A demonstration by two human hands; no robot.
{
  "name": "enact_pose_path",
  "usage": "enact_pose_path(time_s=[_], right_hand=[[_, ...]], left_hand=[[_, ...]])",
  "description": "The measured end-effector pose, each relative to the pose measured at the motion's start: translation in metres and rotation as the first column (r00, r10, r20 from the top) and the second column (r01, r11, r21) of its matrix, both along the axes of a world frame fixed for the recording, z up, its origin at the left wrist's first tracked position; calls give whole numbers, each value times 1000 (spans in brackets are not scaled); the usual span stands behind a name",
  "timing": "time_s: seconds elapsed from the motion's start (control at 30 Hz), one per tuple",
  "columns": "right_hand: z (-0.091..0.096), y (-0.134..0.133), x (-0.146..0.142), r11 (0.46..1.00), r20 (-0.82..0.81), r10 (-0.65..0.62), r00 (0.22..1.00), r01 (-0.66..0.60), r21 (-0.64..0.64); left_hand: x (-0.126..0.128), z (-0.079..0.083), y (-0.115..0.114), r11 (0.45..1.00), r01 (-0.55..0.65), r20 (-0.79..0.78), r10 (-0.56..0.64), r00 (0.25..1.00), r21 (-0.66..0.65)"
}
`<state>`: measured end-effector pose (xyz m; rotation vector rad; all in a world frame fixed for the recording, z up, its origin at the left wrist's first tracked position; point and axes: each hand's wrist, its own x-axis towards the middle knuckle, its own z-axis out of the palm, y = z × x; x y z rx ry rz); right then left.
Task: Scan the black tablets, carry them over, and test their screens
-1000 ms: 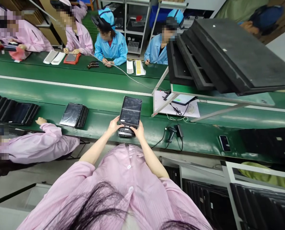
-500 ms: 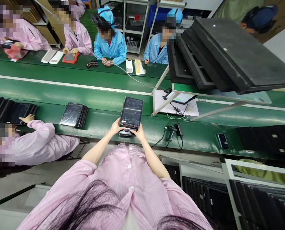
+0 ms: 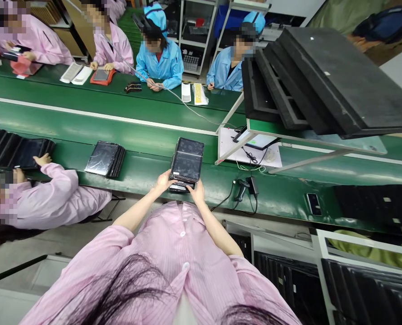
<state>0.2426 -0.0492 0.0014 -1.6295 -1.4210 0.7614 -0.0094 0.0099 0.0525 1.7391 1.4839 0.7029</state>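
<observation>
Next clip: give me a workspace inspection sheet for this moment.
Surface: green conveyor bench, glossy.
Job's things: tablet stack at the bench's near edge.
Clutter: second tablet stack, phone, barcode scanner.
Hands: left hand and right hand grip the tablet stack's near end.
Cables: scanner cable trails off the bench edge.
Surroundings: co-workers seated along both sides; black foam trays on a raised shelf.

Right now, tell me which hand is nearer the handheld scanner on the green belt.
Right. The right hand holds the near right corner of the tablet stack, the scanner lying off to its right; the left hand holds the left corner, farther away.
</observation>
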Motion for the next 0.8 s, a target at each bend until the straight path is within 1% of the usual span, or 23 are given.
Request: enact_pose_path(time_s=[0.1, 0.17, 0.23, 0.33, 0.4, 0.5, 0.6, 0.7, 0.8], right_hand=[[-1, 2, 2, 1000, -14, 25, 1000, -24, 18], [0, 10, 4, 998, -22, 56, 998, -56, 24], [1, 19, 4, 998, -41, 71, 997, -70, 4], [2, 29, 4, 996, -79, 75, 994, -78, -39], [2, 30, 4, 995, -86, 87, 993, -91, -42], [0, 23, 3, 995, -81, 88, 993, -90, -32], [-3, 13, -1, 998, -72, 53, 996, -55, -24], [-5, 6, -6, 1000, -58, 13, 998, -14, -25], [-6, 3, -7, 999, -50, 2, 999, -4, -36]], left_hand=[[-7, -2, 3, 997, 74, 28, -75, 997, 33], [-11, -3, 6, 988, 139, 53, -142, 988, 68], [-11, -6, 9, 982, 169, 73, -175, 982, 84], [-8, -10, 13, 985, 155, 109, -163, 981, 80], [-6, -12, 13, 986, 143, 132, -153, 979, 82], [-7, -13, 11, 984, 148, 127, -159, 979, 94], [-8, -12, 7, 987, 138, 88, -146, 985, 88], [-9, -9, 2, 994, 104, 50, -106, 993, 40], [-8, -6, 0, 995, 96, 31, -96, 995, 0]])
